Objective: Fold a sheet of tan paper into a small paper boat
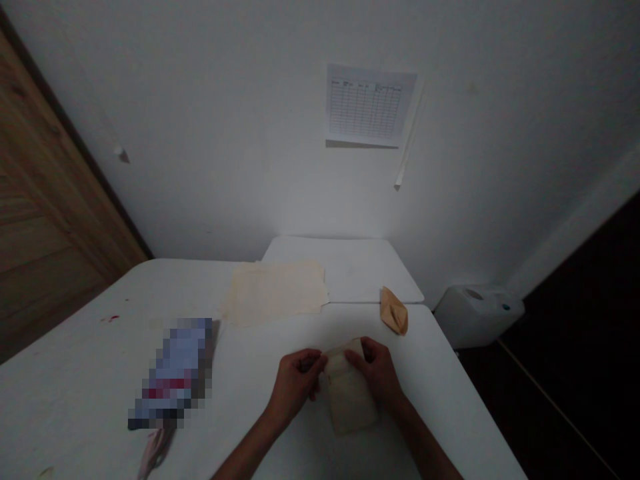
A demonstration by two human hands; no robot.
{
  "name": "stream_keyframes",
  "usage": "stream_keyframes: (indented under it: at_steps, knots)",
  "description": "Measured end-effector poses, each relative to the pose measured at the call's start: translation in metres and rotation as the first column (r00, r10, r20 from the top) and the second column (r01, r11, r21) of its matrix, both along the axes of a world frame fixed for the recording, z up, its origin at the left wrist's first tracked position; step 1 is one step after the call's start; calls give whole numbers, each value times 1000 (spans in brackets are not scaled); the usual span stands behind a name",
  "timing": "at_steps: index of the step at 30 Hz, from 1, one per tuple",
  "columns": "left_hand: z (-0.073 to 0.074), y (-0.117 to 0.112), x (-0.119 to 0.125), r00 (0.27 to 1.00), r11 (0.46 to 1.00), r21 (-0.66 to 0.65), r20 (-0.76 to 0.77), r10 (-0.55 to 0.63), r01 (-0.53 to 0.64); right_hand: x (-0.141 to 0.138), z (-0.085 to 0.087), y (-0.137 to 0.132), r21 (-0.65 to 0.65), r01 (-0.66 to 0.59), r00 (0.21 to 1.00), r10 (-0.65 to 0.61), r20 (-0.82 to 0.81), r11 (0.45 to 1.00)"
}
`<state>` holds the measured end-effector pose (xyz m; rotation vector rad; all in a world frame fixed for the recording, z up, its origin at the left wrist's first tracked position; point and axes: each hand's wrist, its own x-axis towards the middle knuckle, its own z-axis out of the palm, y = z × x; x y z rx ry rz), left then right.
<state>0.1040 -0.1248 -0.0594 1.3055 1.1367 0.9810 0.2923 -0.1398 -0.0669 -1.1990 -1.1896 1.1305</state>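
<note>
Both my hands rest on a folded piece of beige paper (349, 395) lying on the white table (75, 387). My left hand (294, 385) pinches the paper's upper left edge with its fingers curled. My right hand (378, 371) grips the upper right edge, fingers bent over the fold. The paper's lower half sticks out between my wrists, toward me.
A stack of cream sheets (276, 291) lies at the table's far middle. A small folded tan paper shape (394, 312) sits near the right edge. A blurred-out flat object (175, 373) lies to the left. A second white surface (345, 267) adjoins behind. A printed sheet (369, 105) hangs on the wall.
</note>
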Motion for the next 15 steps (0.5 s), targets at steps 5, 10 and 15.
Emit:
stream_keyframes:
  at_steps: [5, 10, 15]
  knots:
    - [1, 0, 0, 1000, 1000, 0, 15, -11, 11, 1, -1, 1, -11, -4, 1000, 5, 6, 1000]
    - [-2, 1, 0, 999, 1000, -7, 28, -16, 17, 1, 0, 0, -12, 0, 1000, 0, 14, 1000]
    - [-3, 1, 0, 1000, 1000, -5, 21, -20, 20, 0, 1, -1, -17, -4, 1000, 4, -19, 1000]
